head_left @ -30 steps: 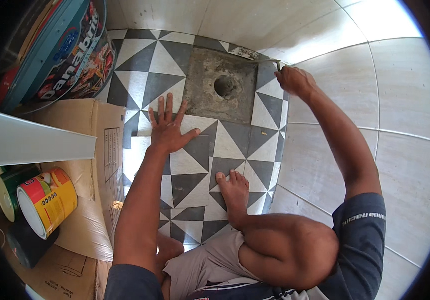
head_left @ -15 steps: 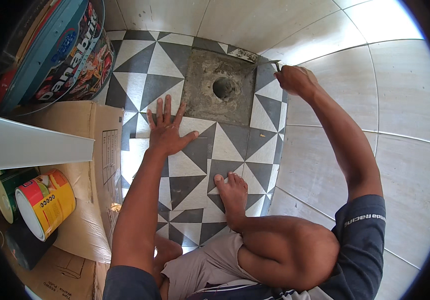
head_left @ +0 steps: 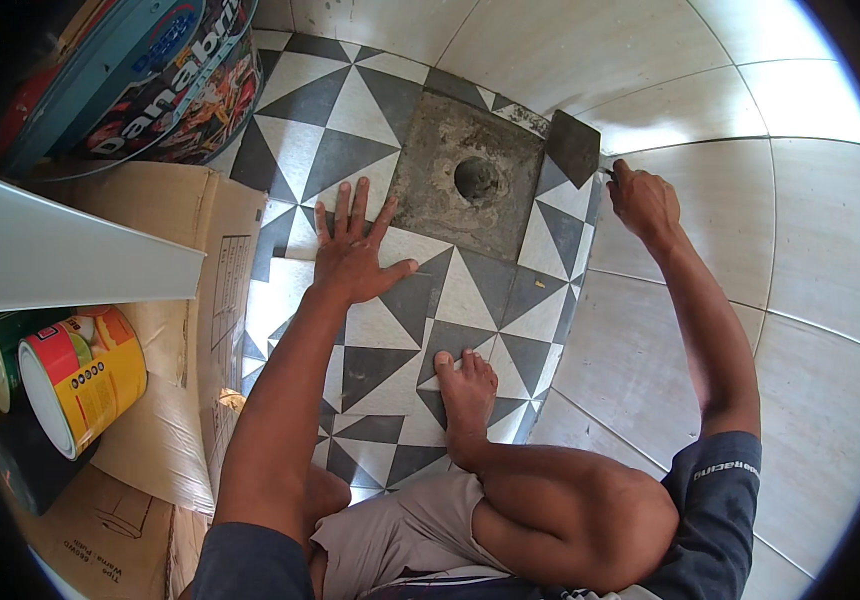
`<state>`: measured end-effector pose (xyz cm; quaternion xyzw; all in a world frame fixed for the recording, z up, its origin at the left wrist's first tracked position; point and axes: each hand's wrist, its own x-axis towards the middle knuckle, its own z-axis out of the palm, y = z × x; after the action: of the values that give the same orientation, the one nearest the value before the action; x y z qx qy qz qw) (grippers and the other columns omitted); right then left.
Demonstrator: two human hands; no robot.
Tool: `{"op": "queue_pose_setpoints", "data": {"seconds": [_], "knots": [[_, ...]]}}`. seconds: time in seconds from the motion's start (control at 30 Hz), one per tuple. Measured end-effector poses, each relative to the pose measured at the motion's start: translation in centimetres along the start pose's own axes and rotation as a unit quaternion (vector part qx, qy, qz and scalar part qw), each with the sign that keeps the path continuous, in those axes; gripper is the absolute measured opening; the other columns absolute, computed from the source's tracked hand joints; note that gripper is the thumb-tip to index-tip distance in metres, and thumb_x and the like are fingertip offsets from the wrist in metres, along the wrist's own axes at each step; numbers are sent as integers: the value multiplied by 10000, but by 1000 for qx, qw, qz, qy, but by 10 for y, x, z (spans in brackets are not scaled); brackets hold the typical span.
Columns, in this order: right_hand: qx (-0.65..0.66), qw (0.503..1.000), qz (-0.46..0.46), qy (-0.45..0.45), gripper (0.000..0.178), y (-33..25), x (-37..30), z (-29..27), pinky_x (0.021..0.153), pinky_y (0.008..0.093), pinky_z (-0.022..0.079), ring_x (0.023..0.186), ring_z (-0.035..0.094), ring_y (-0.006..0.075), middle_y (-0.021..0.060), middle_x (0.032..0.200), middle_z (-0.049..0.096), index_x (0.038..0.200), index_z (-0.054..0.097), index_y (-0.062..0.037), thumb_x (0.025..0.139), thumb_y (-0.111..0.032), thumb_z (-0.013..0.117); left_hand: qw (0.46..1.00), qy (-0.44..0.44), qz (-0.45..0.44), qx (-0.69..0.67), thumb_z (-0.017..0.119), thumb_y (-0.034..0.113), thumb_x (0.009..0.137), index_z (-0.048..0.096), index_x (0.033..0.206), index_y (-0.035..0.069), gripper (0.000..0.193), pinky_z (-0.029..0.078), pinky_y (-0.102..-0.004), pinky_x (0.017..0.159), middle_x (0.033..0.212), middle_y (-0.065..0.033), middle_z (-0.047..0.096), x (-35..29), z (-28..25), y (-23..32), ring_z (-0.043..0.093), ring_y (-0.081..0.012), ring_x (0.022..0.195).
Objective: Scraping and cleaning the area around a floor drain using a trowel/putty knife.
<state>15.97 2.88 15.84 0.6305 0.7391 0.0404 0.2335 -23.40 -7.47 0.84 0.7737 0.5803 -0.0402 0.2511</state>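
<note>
My right hand is closed round the handle of a trowel, whose dark, pointed blade lies broad side up by the far right corner of the floor. Beside that blade is a bare square recess of rough grey cement, with a round drain hole in it. Fingers spread, my left hand rests flat on the black-and-white patterned floor tiles, just left of the recess and apart from the hole.
Pale wall tiles rise at the right and far side. On the left stand a large paint bucket and an open cardboard box holding a yellow-red can. A white panel juts over the box. My bare foot is on the tiles.
The trowel has turned from edge-on to showing its broad blade, as my right hand moved slightly nearer. My left hand stays planted on the tiles; the whole view has shifted a little.
</note>
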Motion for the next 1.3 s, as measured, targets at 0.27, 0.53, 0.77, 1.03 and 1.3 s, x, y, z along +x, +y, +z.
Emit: {"op": "queue_pose_setpoints", "data": {"seconds": [0.27, 0.53, 0.77, 1.03, 1.3], "knots": [[-22, 998, 55, -36, 244, 1, -7, 3, 755, 539, 563, 858, 725, 435, 251, 917, 732, 1065, 637, -9, 1024, -132, 430, 1000, -6, 16, 10, 529, 831, 841, 109, 1667, 294, 1071, -95, -637, 1217, 1723, -151, -121, 9, 1, 12, -144, -367, 1581], [-30, 998, 48, -31, 236, -9, 2, 1, 771, 534, 570, 902, 728, 429, 257, 941, 729, 1061, 645, 4, 1009, -106, 442, 1000, -2, 11, 10, 530, 835, 836, 112, 1665, 301, 1072, -95, -637, 1219, 1723, -145, -124, 11, 1, 16, -143, -362, 1582], [-18, 997, 35, -72, 203, -18, -23, 0, 747, 545, 576, 898, 728, 444, 272, 941, 727, 1003, 637, 24, 977, -102, 480, 1000, 2, 17, -16, 517, 804, 870, 145, 1661, 313, 1003, -96, -615, 1229, 1726, -125, -124, 13, 0, 18, -141, -337, 1586], [-52, 988, -56, -136, 157, -25, -40, -22, 763, 528, 595, 893, 737, 418, 252, 921, 735, 999, 655, -12, 900, -97, 568, 999, -21, 23, -42, 512, 807, 861, 161, 1661, 286, 1018, -108, -609, 1229, 1727, -133, -111, 8, 1, 9, -146, -333, 1586], [-78, 988, 17, -136, 217, -33, 26, -34, 837, 499, 584, 996, 723, 410, 230, 1071, 736, 1052, 709, 0, 940, -68, 536, 1000, -15, 14, -24, 526, 816, 842, 152, 1662, 289, 1044, -112, -604, 1230, 1727, -130, -115, 8, -5, 7, -162, -329, 1584]]}}
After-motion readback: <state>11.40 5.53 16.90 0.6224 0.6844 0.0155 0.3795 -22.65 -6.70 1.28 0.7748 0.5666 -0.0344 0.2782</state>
